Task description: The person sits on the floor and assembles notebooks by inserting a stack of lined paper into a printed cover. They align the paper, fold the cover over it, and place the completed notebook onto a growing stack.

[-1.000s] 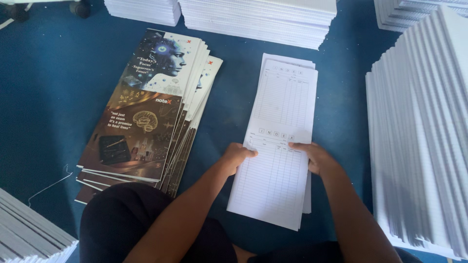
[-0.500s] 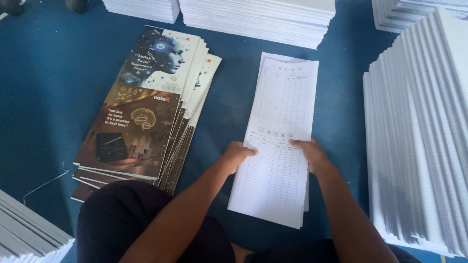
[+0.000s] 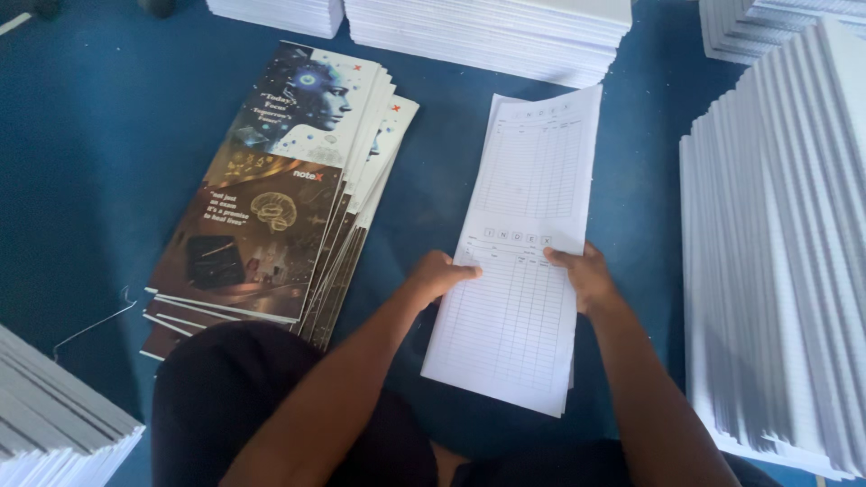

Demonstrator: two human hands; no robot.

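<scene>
- Stack of white ruled sheets [image 3: 528, 243] lay flat on the blue floor [image 3: 81, 162], centre of view, between the cover stack and the big paper pile.
- Long axis ran near to far from the person, far end tilted slightly right; near short edge sat close to the person's knees, far short edge pointed toward the white stacks at the top.
- Left hand [image 3: 439, 273] rested on the left long edge about midway, fingers curled onto the top sheet, pinching the edge.
- Right hand [image 3: 580, 273] gripped the right long edge at the same height, thumb on top of the sheet.
- Fanned stack of printed covers [image 3: 275, 194] lay left of the sheets, apart, same rough axis.
- Tall white paper pile [image 3: 785, 261] stood right, apart from the sheets.
- More white stacks [image 3: 487, 27] at top; another pile corner [image 3: 54, 406] bottom left.
</scene>
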